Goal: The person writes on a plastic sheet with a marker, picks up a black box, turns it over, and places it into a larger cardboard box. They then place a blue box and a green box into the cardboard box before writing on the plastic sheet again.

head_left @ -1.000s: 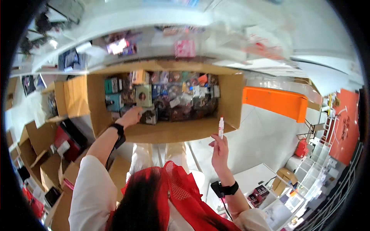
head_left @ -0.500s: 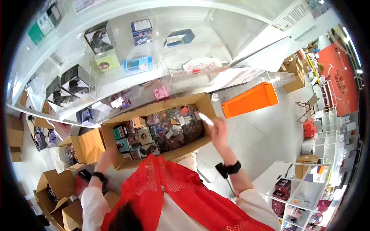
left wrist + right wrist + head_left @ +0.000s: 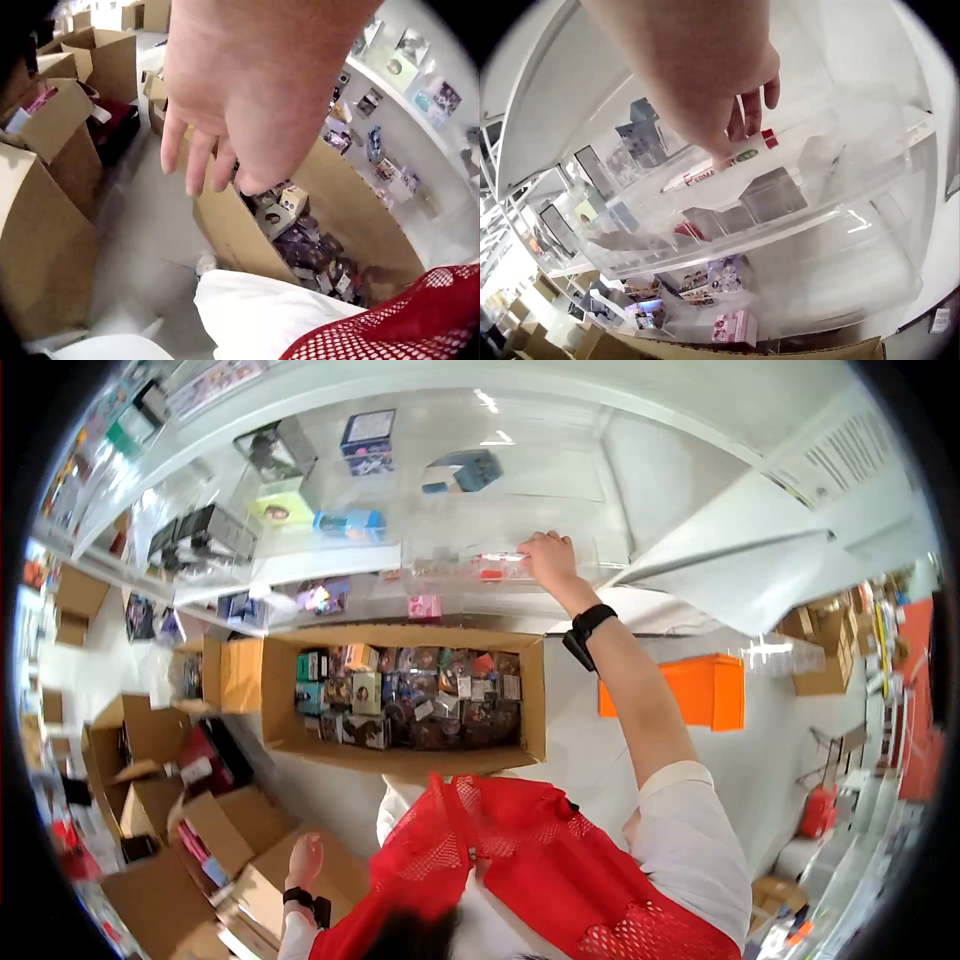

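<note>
My right hand reaches over the clear shelf. It pinches a white marker with red lettering and a red end, lying slantwise at the thumb and fingertips in the right wrist view. Close below the marker is a white paper sheet with an irregular edge, and a small red object lies near it. My left hand hangs at my side, fingers loosely extended and holding nothing. In the left wrist view it overlaps the long cardboard box of small packaged goods.
Boxed figures, including a blue box, stand along the clear shelf. Below it, a pink box sits on a lower level. An orange bin stands on the floor at right. Opened cartons crowd the floor at left.
My right hand has moved from above the box's right end up and forward to the shelf, carrying the marker. My left hand has left the box and dropped back to my side.
</note>
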Tool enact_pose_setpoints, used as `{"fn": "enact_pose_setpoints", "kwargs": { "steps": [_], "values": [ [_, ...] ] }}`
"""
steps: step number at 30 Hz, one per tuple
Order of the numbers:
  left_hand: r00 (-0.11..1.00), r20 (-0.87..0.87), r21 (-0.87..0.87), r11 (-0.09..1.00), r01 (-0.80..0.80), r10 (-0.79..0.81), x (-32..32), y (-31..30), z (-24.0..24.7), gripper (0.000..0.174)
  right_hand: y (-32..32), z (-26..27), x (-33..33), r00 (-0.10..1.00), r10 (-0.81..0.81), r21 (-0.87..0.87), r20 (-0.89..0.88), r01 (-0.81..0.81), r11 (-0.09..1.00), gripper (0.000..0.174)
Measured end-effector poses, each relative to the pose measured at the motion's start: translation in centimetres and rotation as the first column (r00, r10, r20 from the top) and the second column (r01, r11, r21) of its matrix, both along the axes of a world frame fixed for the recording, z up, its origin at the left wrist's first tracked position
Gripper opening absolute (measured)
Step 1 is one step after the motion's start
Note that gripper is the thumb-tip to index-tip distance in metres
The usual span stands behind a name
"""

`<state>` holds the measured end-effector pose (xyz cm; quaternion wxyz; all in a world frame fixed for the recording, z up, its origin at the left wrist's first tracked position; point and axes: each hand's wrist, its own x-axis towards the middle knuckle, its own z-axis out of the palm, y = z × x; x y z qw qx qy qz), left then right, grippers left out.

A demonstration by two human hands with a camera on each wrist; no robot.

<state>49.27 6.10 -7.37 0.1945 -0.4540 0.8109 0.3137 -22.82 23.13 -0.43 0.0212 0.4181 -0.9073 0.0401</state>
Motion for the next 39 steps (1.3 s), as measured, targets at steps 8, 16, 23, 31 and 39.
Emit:
{"fn": "enact_pose_setpoints", "kwargs": {
  "steps": [8,16,23,31,39],
  "values": [
    [0.974,0.090,0.061,0.975,-0.212,0.207,4.0,7.3,4.8,0.025,-1.1,-1.8,-1.8,0.972,0.048,0.076,0.232,-0.067,0.995,0.016],
    [0.988,0.114,-0.097,0.991,-0.096,0.107,4.8,4.7,5.6,0.030,-3.9,1.3,0.8,0.986,0.081,-0.169,0.147,-0.055,0.984,0.014],
    [0.998,0.055,-0.147,0.989,0.015,-0.007,0.2,-12.1,6.2,0.028,-15.5,8.5,7.8,0.979,0.176,-0.533,-0.101,-0.202,0.822,0.030],
    [0.937,-0.280,-0.338,0.935,0.109,-0.210,-6.2,-29.0,12.6,0.025,-36.6,10.0,2.2,0.833,-0.517,-0.251,0.197,0.552,0.795,0.087],
    [0.981,-0.196,-0.078,0.997,-0.021,0.005,11.3,-28.9,5.9,0.029,-37.5,10.0,2.8,0.654,-0.689,-0.363,0.314,0.753,0.549,0.088]
  ]
}}
